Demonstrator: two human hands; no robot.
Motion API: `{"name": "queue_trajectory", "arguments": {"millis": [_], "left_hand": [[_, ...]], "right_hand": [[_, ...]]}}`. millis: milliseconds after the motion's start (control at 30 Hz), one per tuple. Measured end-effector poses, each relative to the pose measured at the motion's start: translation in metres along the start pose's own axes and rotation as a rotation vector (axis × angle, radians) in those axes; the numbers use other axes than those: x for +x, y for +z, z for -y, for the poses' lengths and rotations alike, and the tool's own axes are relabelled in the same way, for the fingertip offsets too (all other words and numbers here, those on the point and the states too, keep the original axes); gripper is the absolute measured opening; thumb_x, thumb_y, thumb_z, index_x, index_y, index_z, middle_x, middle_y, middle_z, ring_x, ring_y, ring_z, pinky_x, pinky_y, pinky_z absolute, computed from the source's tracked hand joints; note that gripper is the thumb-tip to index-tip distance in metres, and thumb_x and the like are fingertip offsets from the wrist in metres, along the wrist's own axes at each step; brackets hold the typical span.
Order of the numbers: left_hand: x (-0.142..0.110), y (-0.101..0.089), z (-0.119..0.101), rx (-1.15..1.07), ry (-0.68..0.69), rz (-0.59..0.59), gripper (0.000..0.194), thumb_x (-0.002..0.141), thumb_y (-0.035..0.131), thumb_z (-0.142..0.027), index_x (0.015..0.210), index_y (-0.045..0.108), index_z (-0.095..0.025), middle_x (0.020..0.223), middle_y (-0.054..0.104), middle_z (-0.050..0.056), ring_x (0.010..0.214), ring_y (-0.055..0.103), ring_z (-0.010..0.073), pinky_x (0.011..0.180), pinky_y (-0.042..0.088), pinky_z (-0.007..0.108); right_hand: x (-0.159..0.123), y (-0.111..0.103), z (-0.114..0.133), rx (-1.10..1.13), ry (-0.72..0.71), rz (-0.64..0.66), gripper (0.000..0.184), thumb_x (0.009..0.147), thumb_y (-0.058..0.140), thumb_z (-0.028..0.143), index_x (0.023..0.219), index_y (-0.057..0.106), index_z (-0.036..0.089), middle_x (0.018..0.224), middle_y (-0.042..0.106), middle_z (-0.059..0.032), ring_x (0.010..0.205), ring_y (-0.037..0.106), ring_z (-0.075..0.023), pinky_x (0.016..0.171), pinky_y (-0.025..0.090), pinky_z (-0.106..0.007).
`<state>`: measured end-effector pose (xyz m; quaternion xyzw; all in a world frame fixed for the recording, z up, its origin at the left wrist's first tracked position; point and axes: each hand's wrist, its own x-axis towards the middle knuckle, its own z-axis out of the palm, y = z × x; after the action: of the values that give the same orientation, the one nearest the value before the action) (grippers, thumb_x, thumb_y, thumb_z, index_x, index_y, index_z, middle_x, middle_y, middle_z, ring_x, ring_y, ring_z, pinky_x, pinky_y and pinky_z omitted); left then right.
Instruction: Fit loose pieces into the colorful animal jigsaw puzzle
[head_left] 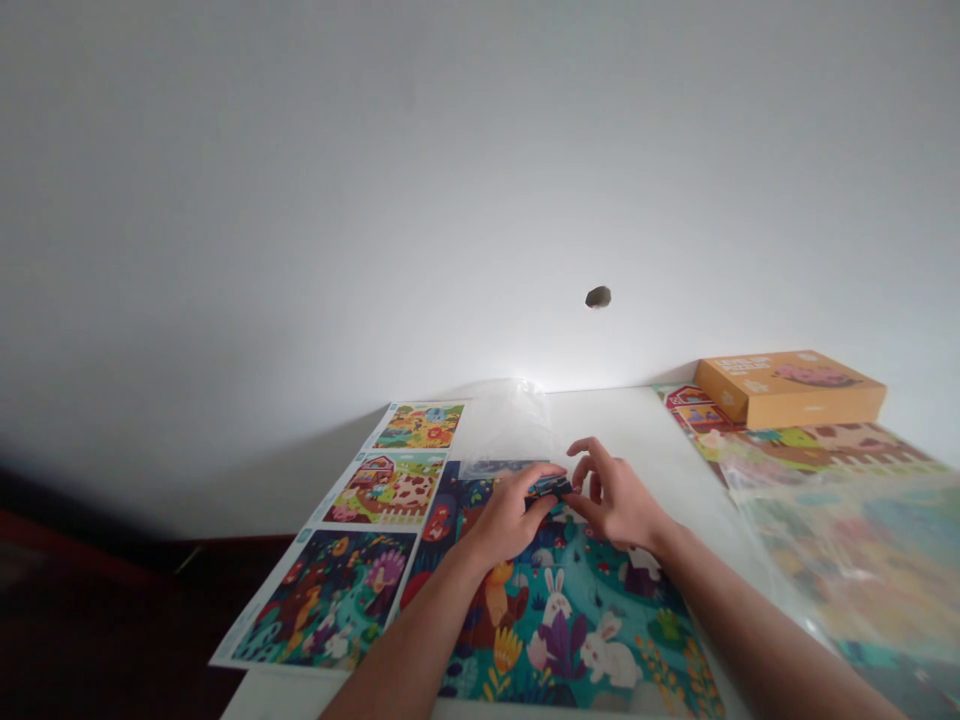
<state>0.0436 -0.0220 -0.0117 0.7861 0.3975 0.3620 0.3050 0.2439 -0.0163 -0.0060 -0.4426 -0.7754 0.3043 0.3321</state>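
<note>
My left hand (508,515) and my right hand (616,498) meet over a colourful rabbit puzzle picture (570,620) on the white table (637,420). Both pinch a small dark puzzle piece (551,487) between thumb and fingers, held just above the picture. The right hand's other fingers are spread upward. A clear plastic bag (510,425) lies just beyond the hands, with a few dark pieces showing at its near edge.
A sheet with three printed pictures (360,530) lies at the left and overhangs the table edge. An orange box (787,385) stands at the back right on a farm picture. A clear plastic sheet (840,540) covers pictures at the right. A white wall rises behind.
</note>
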Motion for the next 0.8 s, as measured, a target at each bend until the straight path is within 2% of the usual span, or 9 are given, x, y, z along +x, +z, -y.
{"name": "queue_trajectory", "arguments": {"millis": [100,200,333,533,700,800], "left_hand": [[-0.002,-0.001,-0.001,-0.034,0.000,-0.056,0.027,0.089,0.056,-0.021,0.115,0.062,-0.024,0.117,0.067,0.004,0.111,0.061,0.0223,0.100,0.045,0.035],[-0.003,-0.003,0.002,-0.106,-0.055,-0.143,0.027,0.091,0.054,-0.026,0.117,0.059,-0.022,0.115,0.067,0.006,0.106,0.063,0.0226,0.097,0.048,0.035],[-0.003,-0.004,0.007,-0.053,-0.095,-0.207,0.027,0.092,0.050,-0.026,0.118,0.057,-0.022,0.113,0.068,0.006,0.104,0.064,0.0224,0.094,0.049,0.035],[-0.001,0.000,0.012,0.114,0.005,-0.134,0.026,0.092,0.046,-0.020,0.116,0.059,-0.023,0.115,0.067,0.005,0.110,0.060,0.0209,0.099,0.045,0.034],[0.000,-0.001,0.012,0.090,-0.059,-0.225,0.025,0.094,0.046,-0.023,0.115,0.059,-0.022,0.116,0.066,0.006,0.111,0.060,0.0214,0.099,0.045,0.034],[0.001,-0.002,0.012,0.075,-0.066,-0.203,0.027,0.095,0.043,-0.023,0.116,0.059,-0.023,0.117,0.066,0.005,0.112,0.060,0.0213,0.100,0.045,0.034]], "right_hand": [[0.000,-0.006,0.002,-0.080,0.032,0.152,0.057,0.072,0.064,0.023,0.123,0.038,0.021,0.069,0.066,0.0048,0.058,0.059,-0.0159,0.056,0.037,-0.025],[-0.001,-0.006,0.005,-0.182,0.017,0.241,0.063,0.068,0.070,0.029,0.124,0.042,0.021,0.071,0.069,0.0038,0.062,0.061,-0.0180,0.058,0.035,-0.026],[-0.003,-0.005,0.008,-0.323,0.015,0.269,0.061,0.061,0.079,0.041,0.113,0.054,0.022,0.079,0.070,0.0007,0.067,0.062,-0.0199,0.058,0.032,-0.027],[-0.004,-0.010,0.008,-0.466,-0.009,0.254,0.037,0.060,0.080,0.050,0.080,0.067,0.023,0.090,0.065,-0.0036,0.076,0.062,-0.0218,0.061,0.034,-0.028],[-0.004,-0.014,0.008,-0.402,-0.057,0.272,0.032,0.059,0.080,0.042,0.081,0.068,0.022,0.092,0.063,-0.0028,0.071,0.059,-0.0177,0.060,0.036,-0.027],[-0.003,-0.014,0.006,-0.306,-0.075,0.289,0.014,0.065,0.074,0.027,0.072,0.064,0.020,0.078,0.063,0.0000,0.067,0.056,-0.0151,0.061,0.036,-0.025]]}}
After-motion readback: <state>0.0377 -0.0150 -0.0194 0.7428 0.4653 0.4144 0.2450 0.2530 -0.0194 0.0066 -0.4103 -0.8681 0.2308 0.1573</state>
